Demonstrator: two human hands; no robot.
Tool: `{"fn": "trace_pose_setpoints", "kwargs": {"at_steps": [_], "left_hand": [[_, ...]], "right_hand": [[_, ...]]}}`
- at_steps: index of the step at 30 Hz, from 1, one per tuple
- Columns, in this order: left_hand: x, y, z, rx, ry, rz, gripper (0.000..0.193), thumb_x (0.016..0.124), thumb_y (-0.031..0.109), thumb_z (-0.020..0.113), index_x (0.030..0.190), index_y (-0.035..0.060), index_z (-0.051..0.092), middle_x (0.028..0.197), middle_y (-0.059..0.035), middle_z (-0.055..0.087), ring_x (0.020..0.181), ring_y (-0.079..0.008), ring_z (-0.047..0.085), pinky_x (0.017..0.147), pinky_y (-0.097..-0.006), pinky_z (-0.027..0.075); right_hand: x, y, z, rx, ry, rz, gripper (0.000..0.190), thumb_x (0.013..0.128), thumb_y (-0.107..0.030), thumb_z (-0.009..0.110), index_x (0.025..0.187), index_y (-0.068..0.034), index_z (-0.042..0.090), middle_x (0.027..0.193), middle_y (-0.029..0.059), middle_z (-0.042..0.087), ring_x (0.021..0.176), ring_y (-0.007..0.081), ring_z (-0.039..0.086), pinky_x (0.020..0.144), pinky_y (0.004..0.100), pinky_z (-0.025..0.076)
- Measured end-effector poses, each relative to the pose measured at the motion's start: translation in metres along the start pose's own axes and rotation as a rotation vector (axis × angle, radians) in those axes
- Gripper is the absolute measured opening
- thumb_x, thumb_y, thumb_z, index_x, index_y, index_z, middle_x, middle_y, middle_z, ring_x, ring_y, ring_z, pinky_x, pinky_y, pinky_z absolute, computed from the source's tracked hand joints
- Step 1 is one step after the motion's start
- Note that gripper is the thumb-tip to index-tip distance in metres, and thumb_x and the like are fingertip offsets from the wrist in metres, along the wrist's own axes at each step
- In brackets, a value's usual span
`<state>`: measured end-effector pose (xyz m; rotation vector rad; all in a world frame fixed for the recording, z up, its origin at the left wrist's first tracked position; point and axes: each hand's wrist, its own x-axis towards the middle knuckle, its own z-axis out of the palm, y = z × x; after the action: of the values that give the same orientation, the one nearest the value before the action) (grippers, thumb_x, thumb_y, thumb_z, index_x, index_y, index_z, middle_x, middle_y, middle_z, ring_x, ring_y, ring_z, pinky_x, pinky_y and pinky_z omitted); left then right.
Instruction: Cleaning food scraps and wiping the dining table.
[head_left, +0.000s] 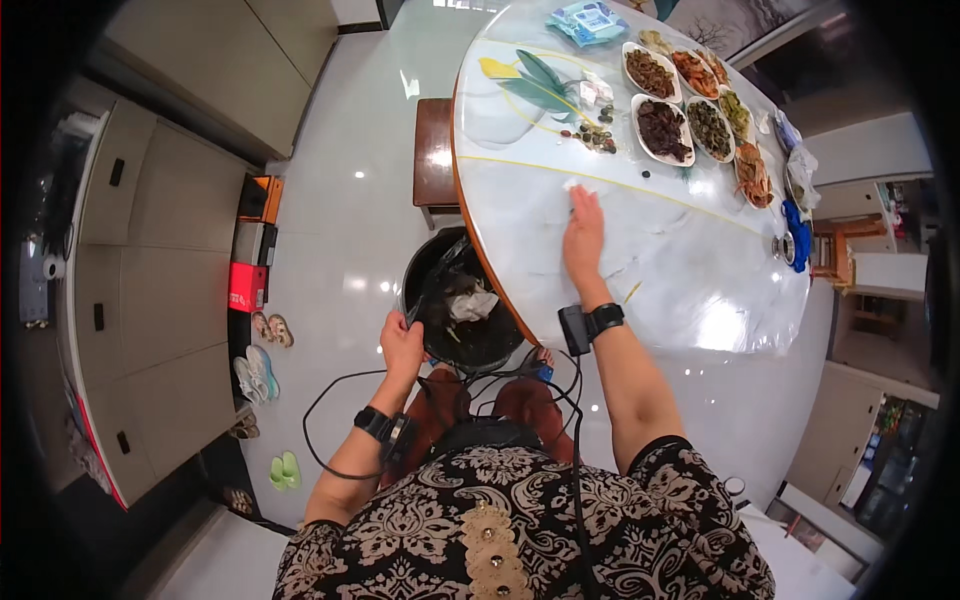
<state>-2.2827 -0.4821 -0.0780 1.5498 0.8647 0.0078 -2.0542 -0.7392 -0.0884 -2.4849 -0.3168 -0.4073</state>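
Observation:
My left hand (403, 346) is closed on the edge of a black plastic bag (435, 281) at the rim of a black trash bin (487, 358). Crumpled white tissue (472, 304) and dark scraps lie inside the bin, which stands on the floor under the table edge. Over the round table (517, 247), my right hand (585, 232) lies palm down with fingers together. A bit of white tissue (572, 183) pokes out past its fingertips, and the palm side is hidden. Beyond this hand sits a small heap of food scraps (594, 138).
Several white dishes of food, including dark meat (664, 129) and crab (752, 176), stand at the table's far right. A wipes packet (589, 22) lies at the back. A brown wooden stool (435, 154) stands left of the table. Black cables (341, 377) loop near my legs.

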Motion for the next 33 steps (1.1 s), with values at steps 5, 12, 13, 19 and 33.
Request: {"fn": "trace_pose_setpoints", "kwargs": {"at_steps": [5,12,13,19,33], "left_hand": [[0.048,0.031,-0.016,-0.003,-0.022,0.022,0.017,0.078,0.004,0.053,0.074,0.0071,0.037,0.056,-0.0030,0.043,0.036,-0.0122,0.044,0.030,-0.0262,0.037],[0.103,0.054,-0.042,0.062,-0.020,0.103,0.016,0.076,0.005,0.054,0.073,0.0043,0.038,0.057,-0.0055,0.044,0.036,-0.0152,0.046,0.030,-0.0302,0.038],[0.108,0.067,-0.047,0.054,-0.017,0.056,0.016,0.076,0.005,0.054,0.073,0.0045,0.038,0.056,-0.0053,0.044,0.036,-0.0148,0.046,0.030,-0.0300,0.038],[0.151,0.103,-0.061,0.097,0.002,0.008,0.016,0.076,0.005,0.053,0.072,0.0061,0.038,0.054,-0.0045,0.044,0.035,-0.0142,0.045,0.030,-0.0294,0.039],[0.276,0.173,-0.052,-0.006,0.045,0.158,0.021,0.077,0.002,0.054,0.074,0.0086,0.035,0.056,-0.0015,0.040,0.033,-0.0117,0.038,0.029,-0.0274,0.040]], "right_hand": [[-0.049,-0.097,0.030,0.064,-0.204,-0.142,0.049,0.085,0.002,0.043,0.133,-0.007,0.047,0.139,0.0148,0.044,0.132,0.0377,0.035,0.110,0.0457,0.025],[-0.048,-0.153,0.054,0.380,-0.397,-0.253,0.046,0.079,0.008,0.048,0.123,-0.004,0.054,0.128,0.0142,0.053,0.124,0.0347,0.045,0.104,0.0402,0.036],[-0.037,-0.159,0.052,0.453,-0.356,-0.216,0.041,0.080,0.009,0.048,0.119,-0.002,0.056,0.122,0.0141,0.057,0.119,0.0341,0.050,0.100,0.0373,0.040],[0.042,-0.145,0.001,0.765,-0.104,0.423,0.029,0.095,-0.005,0.038,0.112,-0.001,0.060,0.103,0.0098,0.064,0.095,0.0167,0.060,0.084,0.0294,0.046],[0.099,0.122,-0.070,0.130,0.510,0.657,0.039,0.087,-0.004,0.041,0.124,0.001,0.051,0.117,0.0169,0.057,0.108,0.0289,0.054,0.097,0.0360,0.039]]}}
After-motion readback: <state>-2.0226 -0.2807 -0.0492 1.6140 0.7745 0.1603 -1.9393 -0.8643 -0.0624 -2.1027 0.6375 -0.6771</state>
